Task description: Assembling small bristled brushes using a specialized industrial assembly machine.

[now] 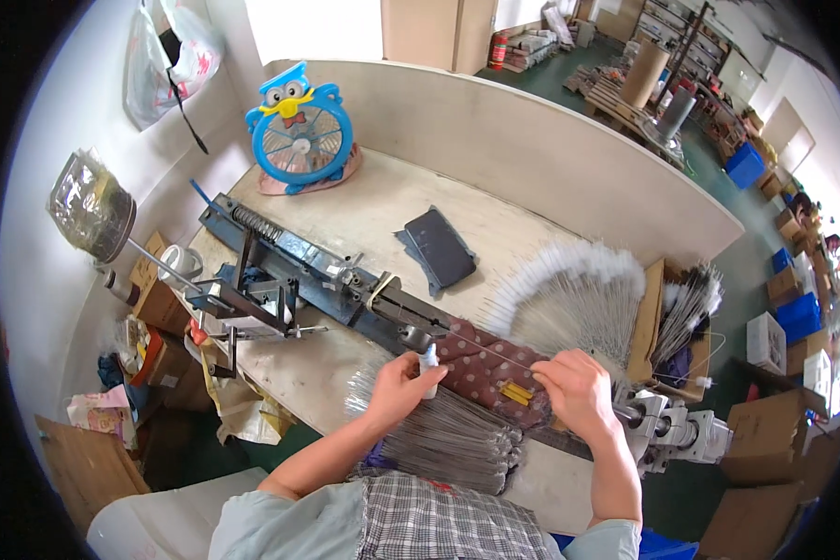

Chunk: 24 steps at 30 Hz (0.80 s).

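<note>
My left hand [403,387] is closed, thumb and fingers pinching a small whitish piece [429,364] beside the dark metal head [414,337] of a long bench machine [317,280]. My right hand [574,387] pinches the end of a thin metal wire [491,351], which slants up and left toward the machine. Under the wire lies a brown polka-dot cloth [476,359] with a small yellow object [515,393] on it. Along the near side rests a thick bundle of thin wires [457,439]. Fingertip details are too small to make out.
White-tipped wire brushes [569,289] fan out at the right, next to a carton [651,322] of more. Farther back are a dark phone-like slab [441,247] and a blue owl-shaped fan [301,140]. A metal clamp mechanism [672,429] stands by my right wrist.
</note>
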Tool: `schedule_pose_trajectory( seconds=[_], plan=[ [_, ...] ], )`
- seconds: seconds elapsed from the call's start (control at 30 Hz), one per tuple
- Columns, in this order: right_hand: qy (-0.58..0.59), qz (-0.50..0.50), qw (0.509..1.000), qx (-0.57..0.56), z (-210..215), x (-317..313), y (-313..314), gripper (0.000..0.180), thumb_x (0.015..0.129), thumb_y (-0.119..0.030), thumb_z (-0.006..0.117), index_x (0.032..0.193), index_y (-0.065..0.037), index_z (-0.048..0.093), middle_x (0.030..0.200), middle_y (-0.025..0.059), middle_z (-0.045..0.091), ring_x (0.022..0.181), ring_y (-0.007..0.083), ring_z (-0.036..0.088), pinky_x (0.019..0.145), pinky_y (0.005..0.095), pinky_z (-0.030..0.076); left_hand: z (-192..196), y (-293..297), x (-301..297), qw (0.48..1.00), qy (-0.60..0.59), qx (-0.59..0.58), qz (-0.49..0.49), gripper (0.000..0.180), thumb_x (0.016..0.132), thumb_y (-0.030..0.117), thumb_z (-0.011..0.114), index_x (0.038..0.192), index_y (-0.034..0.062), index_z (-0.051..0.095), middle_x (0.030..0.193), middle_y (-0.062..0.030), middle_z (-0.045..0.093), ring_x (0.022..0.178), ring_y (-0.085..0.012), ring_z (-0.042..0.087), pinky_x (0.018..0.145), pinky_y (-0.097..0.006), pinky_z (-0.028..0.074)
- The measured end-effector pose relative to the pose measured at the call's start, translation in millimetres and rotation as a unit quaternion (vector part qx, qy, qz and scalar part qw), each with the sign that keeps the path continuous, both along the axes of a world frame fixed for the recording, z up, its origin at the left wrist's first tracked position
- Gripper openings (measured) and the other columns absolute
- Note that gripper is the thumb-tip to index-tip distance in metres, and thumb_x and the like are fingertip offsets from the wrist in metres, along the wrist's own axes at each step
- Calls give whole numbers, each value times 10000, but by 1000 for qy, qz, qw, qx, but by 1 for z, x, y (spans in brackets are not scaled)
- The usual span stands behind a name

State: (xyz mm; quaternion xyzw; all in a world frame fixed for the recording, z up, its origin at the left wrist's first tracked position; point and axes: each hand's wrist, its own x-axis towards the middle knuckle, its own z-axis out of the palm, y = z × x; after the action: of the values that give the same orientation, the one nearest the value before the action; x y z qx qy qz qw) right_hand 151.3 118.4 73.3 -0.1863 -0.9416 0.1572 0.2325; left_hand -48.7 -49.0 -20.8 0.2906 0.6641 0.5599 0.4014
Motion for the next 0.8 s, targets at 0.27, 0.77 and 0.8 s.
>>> schedule_pose_trajectory(
  seconds=[0.27,0.77,0.8],
  plan=[
    [-17,48,999,-8,-6,-22,9,144,684,-60,689,822,-83,660,700,41,550,672,241,559,601,358,465,14,16,7,970,-217,-72,86,200,792,157,721,889,10,626,727,-19,598,480,-49,431,419,-218,301],
    [16,73,997,-32,-10,-77,-4,136,679,-32,612,809,-73,612,717,45,521,693,239,558,586,371,470,89,15,11,830,-558,-17,-11,320,971,393,342,946,98,464,664,-197,614,281,-122,344,323,-250,328],
    [23,79,996,-44,-7,-80,-7,145,686,-39,615,827,-74,615,720,45,522,702,241,559,589,370,473,90,9,5,791,-611,26,-21,396,958,469,363,942,124,556,658,-140,629,297,-83,347,321,-223,310]
  ],
)
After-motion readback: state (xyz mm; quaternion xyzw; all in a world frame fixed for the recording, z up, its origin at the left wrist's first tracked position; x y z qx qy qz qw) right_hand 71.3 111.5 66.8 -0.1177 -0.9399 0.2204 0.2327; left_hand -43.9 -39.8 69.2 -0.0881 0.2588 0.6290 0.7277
